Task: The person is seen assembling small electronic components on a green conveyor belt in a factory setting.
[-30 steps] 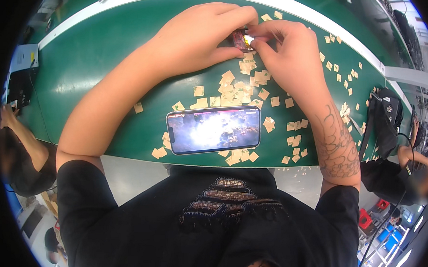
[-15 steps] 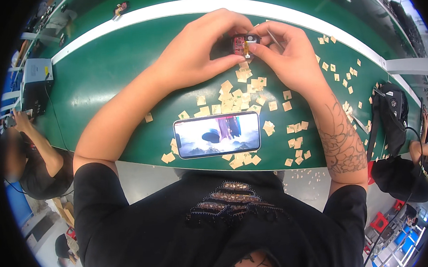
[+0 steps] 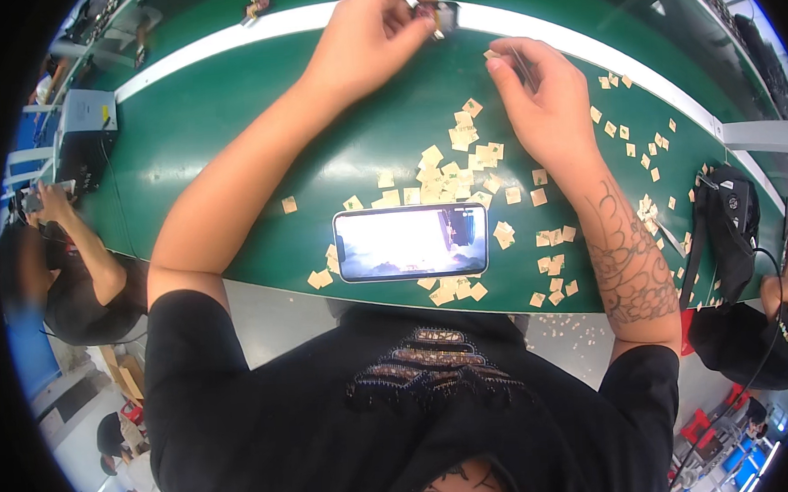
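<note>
My left hand (image 3: pixel 367 44) is closed around a small black electronic device (image 3: pixel 445 15) with a reddish circuit board, held over the white strip at the bench's far side. The device is partly smeared by motion. My right hand (image 3: pixel 548 95) is apart from it, to the right and nearer. Between its thumb and forefinger it pinches a small tan paper square (image 3: pixel 491 55). A thin metal tool, seemingly tweezers (image 3: pixel 525 68), rests within the same hand. Below the hands, many similar loose paper squares (image 3: pixel 444 185) lie scattered on the green bench (image 3: pixel 193 158).
A phone (image 3: pixel 413 261) playing video lies near the bench's front edge. At the right sits a black bag (image 3: pixel 728 220) with a strap. A grey box (image 3: pixel 89 115) stands far left. Another small part (image 3: pixel 257 5) lies beyond the white strip (image 3: pixel 232 49). Co-workers sit at both sides.
My hands have parted. The left carried the device up and away to the far side; the right drew off slightly, with a paper square now showing at its fingertips.
</note>
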### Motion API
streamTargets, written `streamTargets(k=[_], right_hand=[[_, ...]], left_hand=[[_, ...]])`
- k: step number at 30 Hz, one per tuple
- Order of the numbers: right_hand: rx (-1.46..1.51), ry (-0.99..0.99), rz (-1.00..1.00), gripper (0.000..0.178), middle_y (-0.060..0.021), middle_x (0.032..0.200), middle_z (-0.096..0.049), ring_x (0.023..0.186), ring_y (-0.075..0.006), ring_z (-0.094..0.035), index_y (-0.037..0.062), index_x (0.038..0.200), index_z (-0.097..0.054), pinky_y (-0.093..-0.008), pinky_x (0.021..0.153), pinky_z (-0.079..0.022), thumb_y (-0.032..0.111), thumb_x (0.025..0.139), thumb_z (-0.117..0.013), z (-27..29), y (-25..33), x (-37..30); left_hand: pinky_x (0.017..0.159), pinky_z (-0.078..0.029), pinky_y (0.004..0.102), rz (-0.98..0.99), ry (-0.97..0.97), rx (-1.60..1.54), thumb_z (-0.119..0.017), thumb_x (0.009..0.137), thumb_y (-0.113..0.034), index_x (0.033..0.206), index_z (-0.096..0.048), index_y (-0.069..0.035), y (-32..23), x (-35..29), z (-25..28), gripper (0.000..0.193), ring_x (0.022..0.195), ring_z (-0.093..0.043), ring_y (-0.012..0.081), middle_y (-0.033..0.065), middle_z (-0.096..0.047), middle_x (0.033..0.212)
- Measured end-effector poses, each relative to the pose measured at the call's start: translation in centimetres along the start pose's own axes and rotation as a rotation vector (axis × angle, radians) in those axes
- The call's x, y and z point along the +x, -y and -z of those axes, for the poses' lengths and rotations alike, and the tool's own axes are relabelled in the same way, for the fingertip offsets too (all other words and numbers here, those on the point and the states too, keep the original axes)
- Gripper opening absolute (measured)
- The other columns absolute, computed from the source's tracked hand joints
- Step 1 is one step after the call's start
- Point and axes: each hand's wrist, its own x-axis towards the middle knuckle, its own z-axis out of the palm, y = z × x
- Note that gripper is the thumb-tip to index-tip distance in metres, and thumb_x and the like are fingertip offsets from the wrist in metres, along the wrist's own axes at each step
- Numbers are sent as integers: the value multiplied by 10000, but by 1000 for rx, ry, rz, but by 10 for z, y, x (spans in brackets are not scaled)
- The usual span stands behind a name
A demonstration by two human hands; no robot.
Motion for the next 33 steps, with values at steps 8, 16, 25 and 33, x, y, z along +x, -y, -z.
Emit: streamTargets(k=[8,16,25,33], right_hand=[[-14,94,50,169,-102,1014,-722,892,-202,-697,33,1160,-748,-309,833,-549,76,1052,-626,11,-3,-3],[-16,46,115,175,-108,912,-612,793,-269,-627,71,1164,-742,-384,773,-529,107,1049,-615,14,0,-5],[21,31,211,212,-92,948,-624,836,-223,-634,56,1199,-736,-330,773,-511,33,1036,-602,5,-10,-6],[48,42,219,215,-75,975,-649,832,-196,-636,58,1208,-741,-315,779,-514,38,1044,-605,0,-10,-2]], left_hand=[[752,-564,384,46,-172,296,-805,921,-244,1153,-731,-17,77,88,45,333,778,-692,241,106,-713,811],[1100,-477,530,-76,-221,996,-758,933,-309,1401,-644,-132,101,52,100,512,1264,-576,465,260,-618,1351],[1041,-515,489,-138,-166,762,-733,933,-194,1375,-627,-90,103,41,114,466,1182,-626,425,232,-644,1237],[963,-524,463,-75,-152,634,-682,957,-141,1347,-614,-26,104,15,129,412,1087,-651,391,217,-655,1115]])
